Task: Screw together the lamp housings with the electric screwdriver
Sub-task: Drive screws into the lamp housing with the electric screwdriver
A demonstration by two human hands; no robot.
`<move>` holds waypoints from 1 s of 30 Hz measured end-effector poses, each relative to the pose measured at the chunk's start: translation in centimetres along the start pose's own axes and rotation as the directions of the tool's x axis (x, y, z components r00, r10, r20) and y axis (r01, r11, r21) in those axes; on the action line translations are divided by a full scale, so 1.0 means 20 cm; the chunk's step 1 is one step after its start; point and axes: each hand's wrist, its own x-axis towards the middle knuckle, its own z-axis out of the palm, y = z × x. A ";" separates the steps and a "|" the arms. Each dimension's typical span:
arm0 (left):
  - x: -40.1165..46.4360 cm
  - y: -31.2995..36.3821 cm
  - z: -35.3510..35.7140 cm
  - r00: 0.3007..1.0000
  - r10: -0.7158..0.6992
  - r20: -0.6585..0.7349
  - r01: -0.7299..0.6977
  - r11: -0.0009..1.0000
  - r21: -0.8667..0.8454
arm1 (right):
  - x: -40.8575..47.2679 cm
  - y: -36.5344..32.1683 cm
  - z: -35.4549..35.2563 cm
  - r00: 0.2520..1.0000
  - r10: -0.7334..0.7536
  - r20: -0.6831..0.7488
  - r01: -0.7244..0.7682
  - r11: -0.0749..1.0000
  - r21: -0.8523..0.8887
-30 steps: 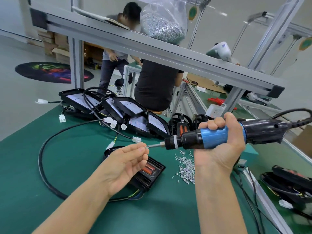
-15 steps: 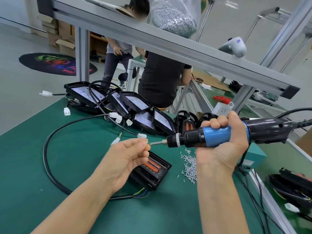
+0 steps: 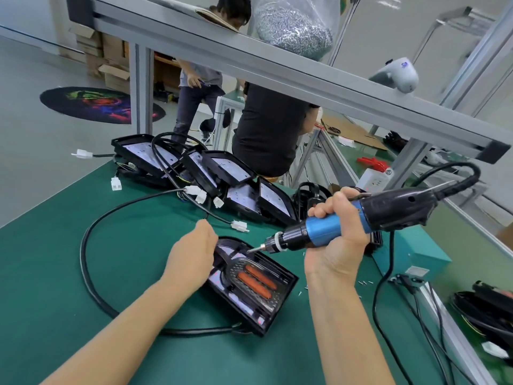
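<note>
A black lamp housing (image 3: 266,298) with two orange strips inside lies on the green bench mat in front of me. My left hand (image 3: 191,257) rests against its left edge, fingers turned down and mostly hidden. My right hand (image 3: 338,240) grips the blue and black electric screwdriver (image 3: 361,218). The screwdriver points down to the left, and its bit tip (image 3: 251,249) hangs just over the housing's upper part. Whether the tip touches the housing is unclear.
A row of black lamp housings (image 3: 222,173) with white connectors stands at the bench's far side. A thick black cable (image 3: 86,245) loops left of the housing. Loose screws (image 3: 363,282) lie to the right, beside a teal box (image 3: 427,254). An aluminium frame bar (image 3: 277,68) carries a screw bag overhead.
My left hand left the bit tip and dropped to the housing's left edge. The screwdriver tilted downward, its tip now over the housing.
</note>
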 end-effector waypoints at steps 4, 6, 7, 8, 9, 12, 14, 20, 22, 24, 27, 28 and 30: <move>-0.11 -0.01 0.05 0.996 0.087 0.019 -0.084 0.987 -0.134 | 0.00 0.03 -0.02 0.998 -0.036 0.043 0.038 0.998 -0.056; -0.13 0.01 0.07 0.993 0.110 0.043 -0.103 0.987 -0.126 | 0.00 0.04 -0.02 0.997 -0.051 0.063 0.057 0.993 -0.100; -0.14 0.01 0.08 0.992 0.116 0.053 -0.109 0.987 -0.114 | 0.01 0.05 -0.02 0.996 -0.055 0.069 0.063 0.991 -0.122; -0.14 0.02 0.09 0.991 0.120 0.061 -0.114 0.989 -0.099 | 0.01 0.06 -0.03 0.996 -0.056 0.072 0.066 0.987 -0.145; -0.13 0.02 0.09 0.990 0.124 0.069 -0.118 0.989 -0.084 | 0.01 0.06 -0.03 0.996 -0.057 0.074 0.069 0.983 -0.169; -0.11 0.03 0.09 0.988 0.130 0.088 -0.126 0.991 -0.046 | 0.01 0.07 -0.05 0.995 -0.050 0.086 0.068 0.972 -0.225; -0.09 0.04 0.08 0.988 0.118 0.098 -0.119 0.993 0.001 | 0.00 0.07 -0.06 0.994 -0.040 0.101 0.064 0.968 -0.244; -0.07 0.06 0.08 0.987 0.128 0.099 -0.134 0.989 0.059 | 0.01 0.10 -0.06 0.995 -0.027 0.101 0.053 0.963 -0.265; -0.06 0.07 0.08 0.986 0.127 0.108 -0.135 0.989 0.066 | 0.01 0.11 -0.07 0.996 -0.013 0.087 0.037 0.960 -0.279; -0.05 0.08 0.08 0.985 0.124 0.120 -0.134 0.988 0.077 | 0.02 0.12 -0.07 0.996 -0.012 0.090 0.039 0.951 -0.306; -0.04 0.09 0.08 0.984 0.119 0.136 -0.134 0.985 0.108 | 0.02 0.12 -0.08 0.993 -0.016 0.119 0.054 0.942 -0.330; -0.03 0.09 0.08 0.983 0.117 0.143 -0.134 0.984 0.116 | 0.02 0.11 -0.08 0.992 -0.019 0.127 0.060 0.943 -0.328; -0.03 0.10 0.08 0.980 0.111 0.164 -0.132 0.983 0.124 | 0.02 0.12 -0.08 0.991 -0.028 0.130 0.069 0.944 -0.322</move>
